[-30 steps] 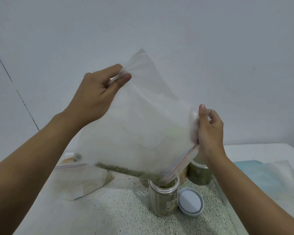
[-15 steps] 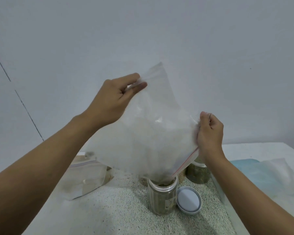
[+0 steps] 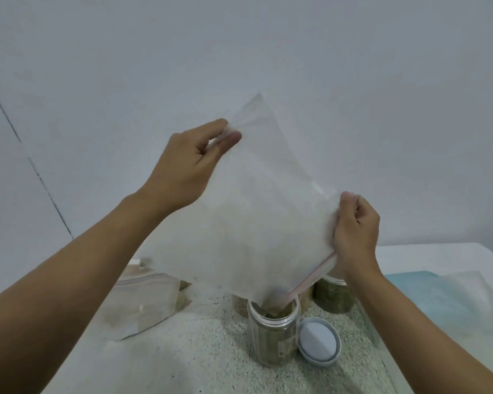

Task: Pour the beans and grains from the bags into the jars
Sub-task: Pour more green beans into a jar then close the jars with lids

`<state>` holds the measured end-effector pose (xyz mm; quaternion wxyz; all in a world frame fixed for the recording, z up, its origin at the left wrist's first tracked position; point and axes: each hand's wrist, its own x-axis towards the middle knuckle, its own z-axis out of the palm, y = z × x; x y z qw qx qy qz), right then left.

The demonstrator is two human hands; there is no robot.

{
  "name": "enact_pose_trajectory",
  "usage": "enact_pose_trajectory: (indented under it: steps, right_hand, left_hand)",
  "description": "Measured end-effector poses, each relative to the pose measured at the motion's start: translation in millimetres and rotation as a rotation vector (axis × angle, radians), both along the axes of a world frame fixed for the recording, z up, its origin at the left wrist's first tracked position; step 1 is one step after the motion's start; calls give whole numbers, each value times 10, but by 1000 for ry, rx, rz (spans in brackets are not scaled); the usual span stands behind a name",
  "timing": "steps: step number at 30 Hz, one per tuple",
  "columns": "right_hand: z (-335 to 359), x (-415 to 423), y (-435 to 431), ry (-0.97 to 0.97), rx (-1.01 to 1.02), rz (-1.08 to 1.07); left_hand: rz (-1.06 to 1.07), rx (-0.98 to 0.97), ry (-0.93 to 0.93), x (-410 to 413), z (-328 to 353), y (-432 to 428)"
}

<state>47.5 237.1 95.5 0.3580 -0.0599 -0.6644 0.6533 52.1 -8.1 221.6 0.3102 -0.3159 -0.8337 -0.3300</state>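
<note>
I hold a clear zip bag (image 3: 254, 223) upturned over an open clear jar (image 3: 272, 336) that is partly filled with green grains. The bag's lowest corner, by its red zip strip, dips into the jar's mouth, and a small clump of grains sits there. My left hand (image 3: 188, 169) pinches the bag's raised bottom edge high on the left. My right hand (image 3: 356, 231) grips the bag's zip end on the right. The jar's grey lid (image 3: 319, 342) lies flat just right of the jar.
A second jar (image 3: 335, 297) of green grains stands behind, right of the open one. Another zip bag (image 3: 143, 302) lies on the speckled countertop (image 3: 182, 359) at the left. A light blue item under clear plastic (image 3: 453, 294) lies on the white surface to the right.
My left hand has lifted the bag's bottom edge and moved right, tipping the bag steeper. The green grains along its lower edge have slid down to the corner at the jar's mouth.
</note>
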Motion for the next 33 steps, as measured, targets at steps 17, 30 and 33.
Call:
enact_pose_trajectory:
  steps: [17, 30, 33]
  right_hand:
    - [-72, -69, 41, -28, 7, 72]
    - [-130, -41, 23, -87, -222, 114]
    - [-183, -45, 37, -103, -286, 137]
  left_hand:
    - [-41, -22, -62, -9, 27, 6]
    - [-59, 76, -418, 100, -157, -344]
    - [-43, 105, -479, 111, -479, -569]
